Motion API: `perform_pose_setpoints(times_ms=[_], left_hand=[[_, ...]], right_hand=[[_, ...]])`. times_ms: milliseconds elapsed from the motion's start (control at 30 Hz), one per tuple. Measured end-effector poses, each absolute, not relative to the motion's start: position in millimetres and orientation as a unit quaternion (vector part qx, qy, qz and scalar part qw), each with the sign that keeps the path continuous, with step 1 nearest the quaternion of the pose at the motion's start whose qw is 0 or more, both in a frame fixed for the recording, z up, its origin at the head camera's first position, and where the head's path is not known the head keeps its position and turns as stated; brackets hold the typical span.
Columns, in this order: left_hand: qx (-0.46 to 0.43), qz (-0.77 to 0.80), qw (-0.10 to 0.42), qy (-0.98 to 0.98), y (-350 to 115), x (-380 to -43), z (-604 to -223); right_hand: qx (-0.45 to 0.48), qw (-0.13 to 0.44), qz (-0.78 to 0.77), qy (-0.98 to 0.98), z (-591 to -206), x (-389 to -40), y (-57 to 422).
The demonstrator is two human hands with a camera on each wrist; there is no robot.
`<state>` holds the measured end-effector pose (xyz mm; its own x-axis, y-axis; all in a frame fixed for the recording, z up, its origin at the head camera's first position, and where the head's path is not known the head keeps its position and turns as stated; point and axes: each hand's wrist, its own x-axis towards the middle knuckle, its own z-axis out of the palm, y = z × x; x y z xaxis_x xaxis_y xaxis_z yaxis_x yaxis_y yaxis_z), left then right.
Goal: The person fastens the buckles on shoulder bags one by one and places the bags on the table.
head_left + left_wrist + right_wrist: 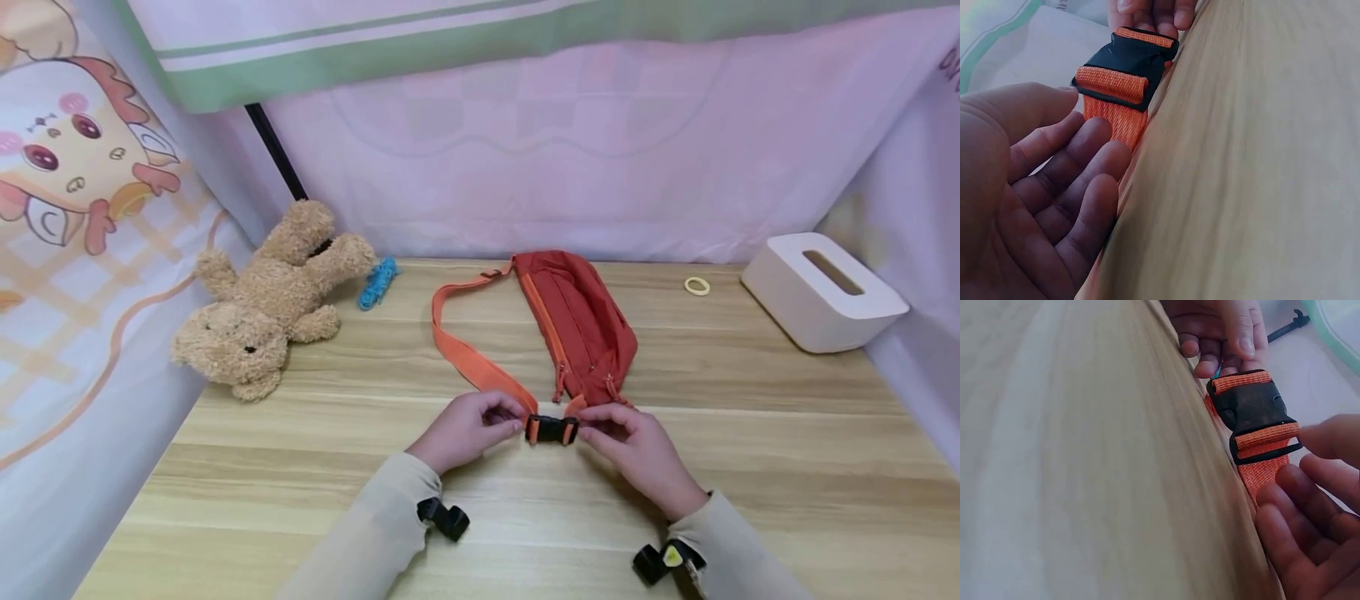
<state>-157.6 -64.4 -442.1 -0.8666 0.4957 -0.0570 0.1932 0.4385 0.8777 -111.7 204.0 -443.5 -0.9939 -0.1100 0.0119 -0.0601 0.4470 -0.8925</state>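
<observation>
A red waist bag (577, 325) with an orange zip lies on the table, its orange strap (472, 362) looping out to the left. At the front, the strap's black side-release buckle (552, 429) is joined, its two halves together. My left hand (474, 427) holds the buckle's left end, thumb tip at its edge and fingers by the orange webbing (1113, 122). On the other end, my right hand (637, 446) holds it the same way, thumb (1332, 439) at the buckle's corner and fingers curled behind the webbing (1263, 478).
A teddy bear (262, 292) lies at the back left beside a bundle of blue cord (377, 283). A pale yellow ring (697, 287) and a white tissue box (825, 292) are at the back right. Curtains surround the wooden table (300, 500) at the back and sides.
</observation>
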Motion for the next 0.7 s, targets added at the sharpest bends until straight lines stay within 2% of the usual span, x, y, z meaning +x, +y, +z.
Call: perform_pose_setpoints(times_ms=[400, 700], left_hand=[[0.191, 0.485, 0.105, 0.847, -79, -156, -433], [0.206, 0.409, 0.034, 0.888, -90, -151, -429]], right_hand=[[-0.105, -0.070, -0.425, 0.896, -435, -107, 213], [-0.103, -0.107, -0.370, 0.917, -422, -98, 218]])
